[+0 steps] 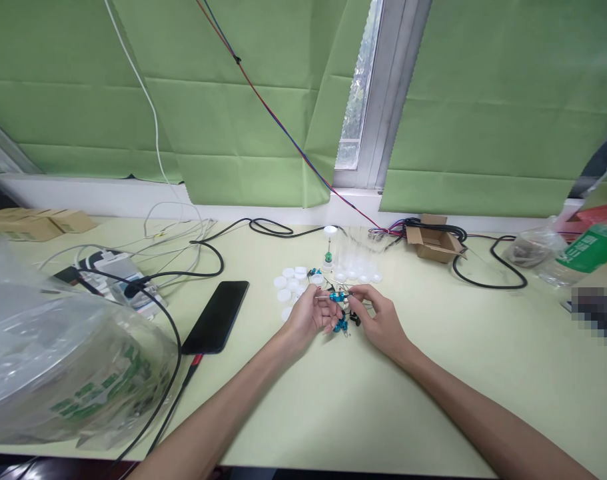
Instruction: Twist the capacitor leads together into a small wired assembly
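Observation:
My left hand (310, 315) and my right hand (378, 320) meet over the middle of the pale green table (333, 400). Both pinch a small blue part with a thin metal pin (336, 297) held between them. More small blue parts (341, 325) lie on the table just under the hands. Several white caps (289, 283) lie beside my left hand. Behind them stand clear plastic vials (356, 257) and an upright small green part (328, 257) under a white cap.
A black phone (217, 315) lies left of my hands with a cable running off the front edge. A large clear plastic bag (58, 360) fills the front left. An open cardboard box (433, 241) and black cables sit at the back right, bottles (578, 257) at far right.

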`<state>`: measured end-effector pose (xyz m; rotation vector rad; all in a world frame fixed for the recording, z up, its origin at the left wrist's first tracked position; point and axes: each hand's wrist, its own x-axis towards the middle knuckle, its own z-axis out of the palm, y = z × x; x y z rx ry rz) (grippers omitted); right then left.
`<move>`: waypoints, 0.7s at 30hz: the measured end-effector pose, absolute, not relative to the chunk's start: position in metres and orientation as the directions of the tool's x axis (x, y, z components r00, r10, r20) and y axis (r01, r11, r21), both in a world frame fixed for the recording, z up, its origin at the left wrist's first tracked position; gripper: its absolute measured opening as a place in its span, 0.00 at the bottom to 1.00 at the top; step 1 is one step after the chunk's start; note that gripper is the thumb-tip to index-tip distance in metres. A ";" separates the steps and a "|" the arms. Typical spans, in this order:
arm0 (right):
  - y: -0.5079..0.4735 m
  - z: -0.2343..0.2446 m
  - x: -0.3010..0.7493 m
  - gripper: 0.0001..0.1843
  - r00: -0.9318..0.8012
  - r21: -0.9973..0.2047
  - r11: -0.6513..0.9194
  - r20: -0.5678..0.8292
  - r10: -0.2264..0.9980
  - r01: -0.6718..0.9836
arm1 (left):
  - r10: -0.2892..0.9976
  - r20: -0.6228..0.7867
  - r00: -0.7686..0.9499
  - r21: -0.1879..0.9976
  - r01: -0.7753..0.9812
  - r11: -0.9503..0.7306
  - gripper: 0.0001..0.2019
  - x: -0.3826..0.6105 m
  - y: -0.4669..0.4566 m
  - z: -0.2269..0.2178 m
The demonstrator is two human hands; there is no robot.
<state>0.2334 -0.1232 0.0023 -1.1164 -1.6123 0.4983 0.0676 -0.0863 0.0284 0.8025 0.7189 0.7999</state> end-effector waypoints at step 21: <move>-0.122 0.004 0.233 0.21 -0.004 -0.807 0.388 0.431 0.902 0.446 | 0.823 -0.215 0.526 0.871 -0.277 0.405 0.13 0.069 -0.088 0.027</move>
